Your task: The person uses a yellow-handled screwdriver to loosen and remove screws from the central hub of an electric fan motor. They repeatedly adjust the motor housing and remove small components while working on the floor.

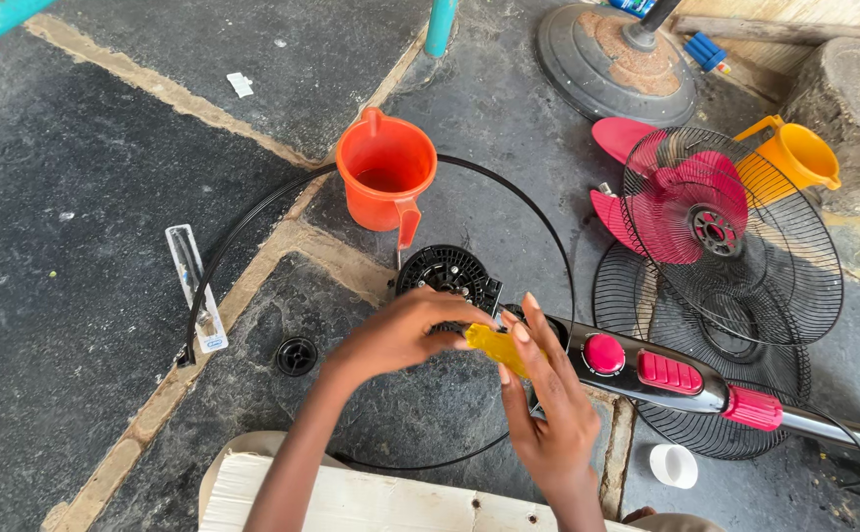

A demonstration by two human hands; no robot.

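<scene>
Yellow plastic, a small part [495, 345], is gripped between the fingertips of both the left hand [400, 330] and the right hand [548, 404] at lower centre, above the black fan motor housing [449, 276]. Fitting appears under way; careful alignment is judged necessary.

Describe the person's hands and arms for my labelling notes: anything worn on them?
Both are bare: no gloves, sleeves, watch or rings visible on the left hand or right hand. Forearms are uncovered to the picture's lower edge. Fingernails are short and unpainted.
</scene>
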